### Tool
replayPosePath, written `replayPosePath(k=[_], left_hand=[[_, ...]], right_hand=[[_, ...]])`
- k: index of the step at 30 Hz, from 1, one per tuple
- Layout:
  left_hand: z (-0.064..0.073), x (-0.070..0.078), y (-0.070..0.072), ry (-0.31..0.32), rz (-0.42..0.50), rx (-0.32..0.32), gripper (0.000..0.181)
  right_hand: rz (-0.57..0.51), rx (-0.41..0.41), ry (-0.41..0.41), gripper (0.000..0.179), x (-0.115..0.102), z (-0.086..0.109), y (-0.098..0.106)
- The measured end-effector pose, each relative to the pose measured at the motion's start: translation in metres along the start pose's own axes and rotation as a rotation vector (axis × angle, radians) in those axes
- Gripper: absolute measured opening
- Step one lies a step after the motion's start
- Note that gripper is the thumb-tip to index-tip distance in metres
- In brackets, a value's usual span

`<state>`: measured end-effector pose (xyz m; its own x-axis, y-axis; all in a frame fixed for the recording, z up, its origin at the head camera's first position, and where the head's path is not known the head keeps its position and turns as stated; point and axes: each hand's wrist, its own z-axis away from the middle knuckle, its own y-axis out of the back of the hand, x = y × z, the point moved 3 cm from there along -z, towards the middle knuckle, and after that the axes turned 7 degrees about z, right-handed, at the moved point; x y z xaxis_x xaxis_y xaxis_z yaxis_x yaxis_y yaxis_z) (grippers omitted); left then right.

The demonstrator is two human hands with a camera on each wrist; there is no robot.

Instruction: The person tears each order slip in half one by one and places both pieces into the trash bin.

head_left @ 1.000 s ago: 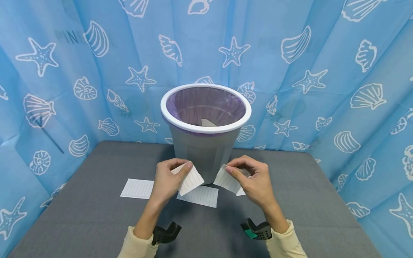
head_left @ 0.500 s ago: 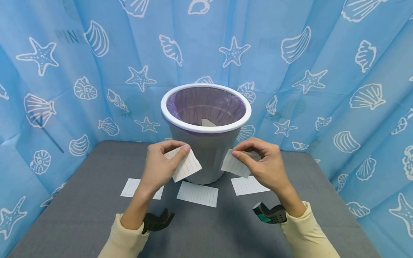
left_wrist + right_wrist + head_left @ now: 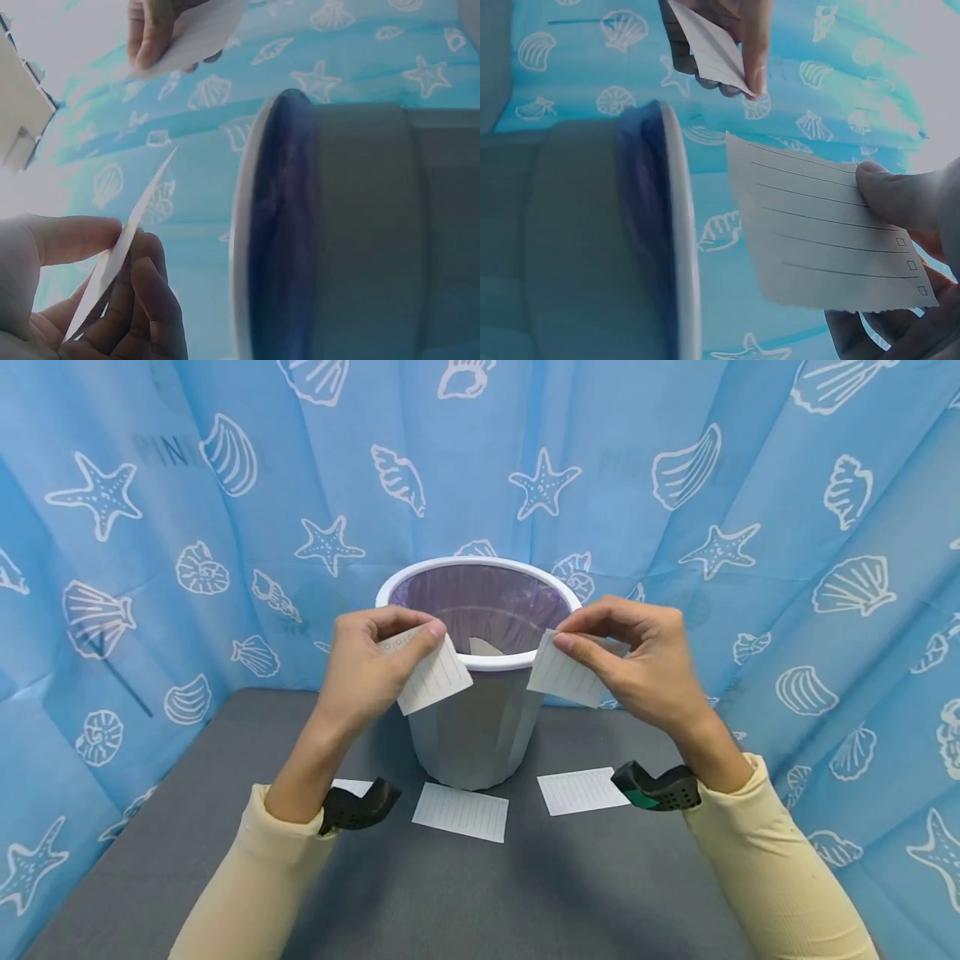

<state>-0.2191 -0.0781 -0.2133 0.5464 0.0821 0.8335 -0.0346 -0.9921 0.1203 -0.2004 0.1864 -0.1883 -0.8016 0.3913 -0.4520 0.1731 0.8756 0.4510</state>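
Between thumb and fingers, my left hand (image 3: 375, 664) pinches a torn piece of lined paper (image 3: 435, 677) in front of the bin's left rim. A second lined piece (image 3: 566, 670) is pinched by my right hand (image 3: 633, 656) near the right side of the rim. In the right wrist view this piece of paper (image 3: 817, 232) shows ruled lines, small checkboxes and a ragged edge. The grey trash bin (image 3: 476, 727) has a white rim and a purple liner (image 3: 480, 597). Inside it lies a pale scrap (image 3: 486, 647).
On the grey cloth-covered table (image 3: 480, 893) lie three lined sheets: one in the middle (image 3: 461, 812), a right sheet (image 3: 581, 791) and a left sheet (image 3: 352, 787) partly behind my wrist strap. A blue shell-print curtain (image 3: 480, 460) hangs behind.
Both hands have risen from low in front of the bin to rim height and moved farther apart, each still holding its paper piece. The sheet on the right has come into fuller view.
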Motion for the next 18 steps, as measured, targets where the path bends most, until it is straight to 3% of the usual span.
replayPosePath(k=[10, 18], left_hand=[[-0.046, 0.028, -0.009, -0.026, -0.048, -0.02, 0.022], [-0.082, 0.041, -0.013, -0.01, -0.113, -0.035, 0.022]], right_hand=[[0.05, -0.021, -0.049, 0.004, 0.002, -0.043, 0.004], [0.104, -0.06, -0.126, 0.013, 0.009, -0.077, 0.001]])
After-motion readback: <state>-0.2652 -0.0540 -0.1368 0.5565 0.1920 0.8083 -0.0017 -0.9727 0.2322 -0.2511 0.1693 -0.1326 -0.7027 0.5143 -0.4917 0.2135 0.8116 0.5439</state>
